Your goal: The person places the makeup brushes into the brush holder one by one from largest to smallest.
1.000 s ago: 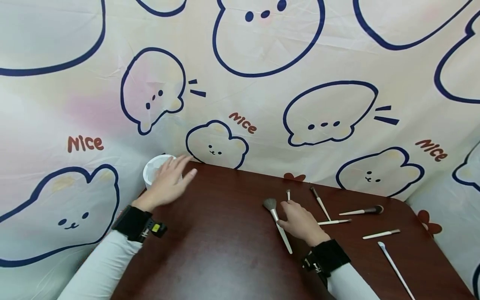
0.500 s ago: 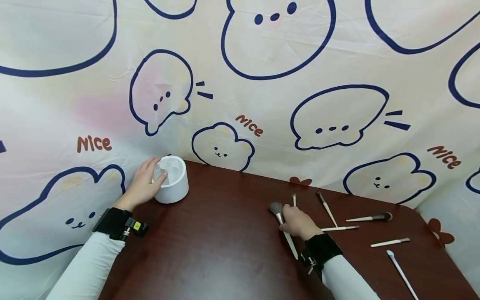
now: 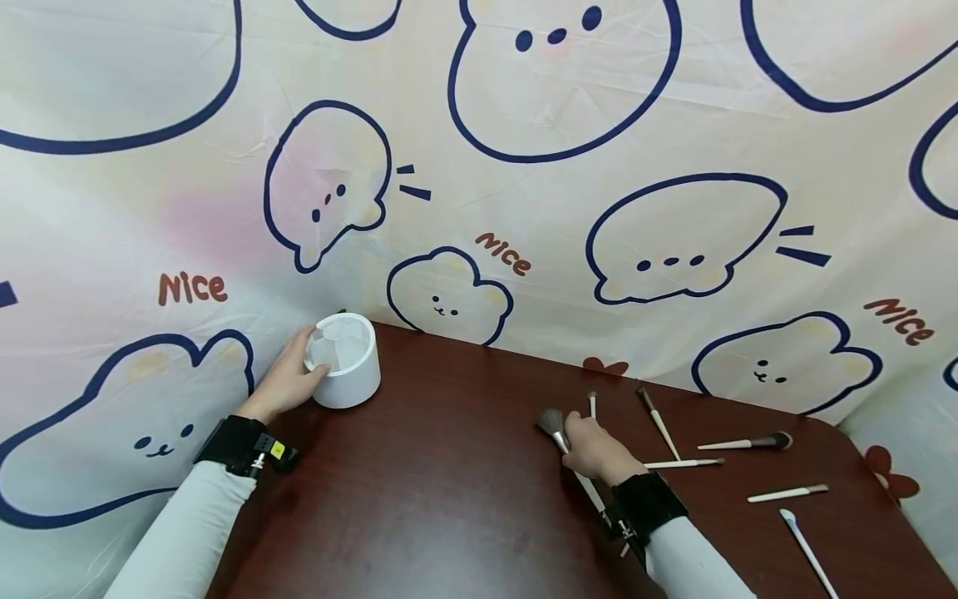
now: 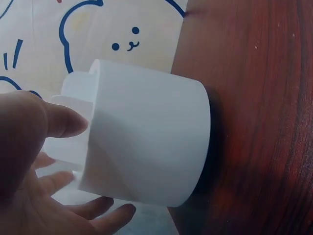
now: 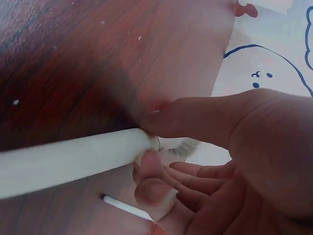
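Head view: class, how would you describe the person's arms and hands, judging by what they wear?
The left sleeve and right sleeve are long and white. A wide black left wristband and right wristband circle the wrists. The left one carries a small black box with a yellow square. The left hand and right hand are gloveless.

A left hand [image 4: 29, 196], at the lower left of the frame, grips a white round container [image 4: 149, 132], the thumb [image 4: 68, 122] at its edge and fingers [image 4: 115, 219] spread along the lower side. The container fills the center, open end facing left, where white inner pieces [image 4: 79, 87] jut out. A dark red-brown tabletop [image 4: 264, 112] covers the right; a cloth [image 4: 159, 54] bearing a blue-outlined cartoon face [image 4: 131, 45] spans the upper left
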### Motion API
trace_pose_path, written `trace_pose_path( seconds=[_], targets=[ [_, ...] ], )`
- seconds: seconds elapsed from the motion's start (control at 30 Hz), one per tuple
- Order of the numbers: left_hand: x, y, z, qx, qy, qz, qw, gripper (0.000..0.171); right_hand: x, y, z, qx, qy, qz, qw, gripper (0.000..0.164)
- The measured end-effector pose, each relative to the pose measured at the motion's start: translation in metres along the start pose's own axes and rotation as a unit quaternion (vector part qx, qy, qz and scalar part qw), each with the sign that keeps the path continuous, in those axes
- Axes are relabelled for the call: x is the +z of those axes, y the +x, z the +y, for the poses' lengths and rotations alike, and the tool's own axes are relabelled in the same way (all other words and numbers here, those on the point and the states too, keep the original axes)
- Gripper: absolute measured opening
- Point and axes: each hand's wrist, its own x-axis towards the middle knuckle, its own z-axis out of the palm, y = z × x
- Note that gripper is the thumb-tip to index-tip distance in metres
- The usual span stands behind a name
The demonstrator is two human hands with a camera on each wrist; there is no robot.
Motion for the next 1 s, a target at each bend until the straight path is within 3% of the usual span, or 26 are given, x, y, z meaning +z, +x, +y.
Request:
trace_pose_path(
  seconds=[0.1,0.33,0.47,0.73,0.87,1.0],
  targets=[
    [0.001,0.003,-0.005,-0.003,-0.017,-0.001,0.9998,0.071,-0.002,-0.004,0.000,-0.006,0.022,-0.005,1.000,0.072],
    [0.007,0.014,-0.011,-0.048,-0.084,-0.025,0.9950,0.067,-0.029,-0.019,0.003,-0.049,0.085,0.043,0.994,0.037],
    [0.012,0.021,-0.009,-0.079,-0.088,-0.038,0.9922,0.064,-0.055,-0.030,0.001,-0.067,0.115,0.096,0.986,0.046],
    [0.037,0.029,0.002,-0.075,-0.096,-0.060,0.9907,0.070,-0.095,-0.047,0.006,-0.078,0.154,0.224,0.959,0.051],
    [0.051,0.026,0.010,-0.071,-0.116,-0.066,0.9885,0.070,-0.103,-0.051,0.004,-0.091,0.188,0.278,0.938,0.050],
    [0.066,0.019,0.018,-0.058,-0.132,-0.074,0.9868,0.065,-0.104,-0.053,0.003,-0.097,0.223,0.302,0.922,0.041]
  ],
)
